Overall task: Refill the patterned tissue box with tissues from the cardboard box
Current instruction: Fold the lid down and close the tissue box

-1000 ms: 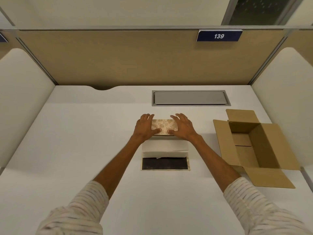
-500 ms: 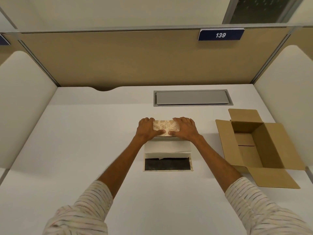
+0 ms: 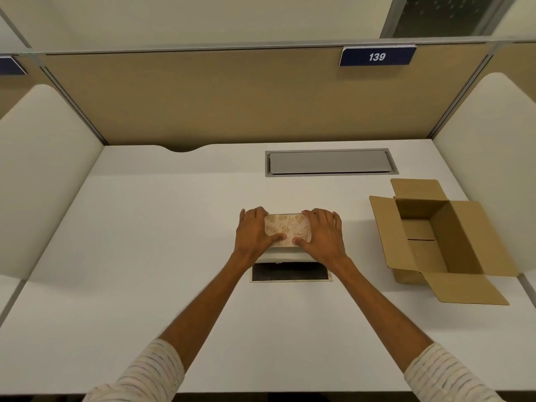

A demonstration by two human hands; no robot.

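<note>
Both hands sit on the patterned tissue box, mid-counter. Left hand covers the box's left end, right hand the right end; fingers of each wrap over the far edge and sides, thumbs meet near the front-center of the top. So both sets of fingers are clamped onto the box, pressing it from either side.

Just under the box's near edge a strip of white tissues shows, touching the box. Right in front of that lies a flat dark panel w/ a pale border, flush on the counter, between the two forearms.

Cardboard box stands to the right, well apart from the hands, all four flaps folded outward; its near flap reaches toward the counter's front-right, its right flap nearly meets the right divider. Inside looks bare cardboard, no tissues seen from this angle.

Open room: the whole left half of the counter is free, also the near strip in front of the dark panel. Behind the hands, a clear band up to the grey cable hatch set into the counter. White side dividers close off left & right edges; tan back panel w/ a "139" label closes the rear.
</note>
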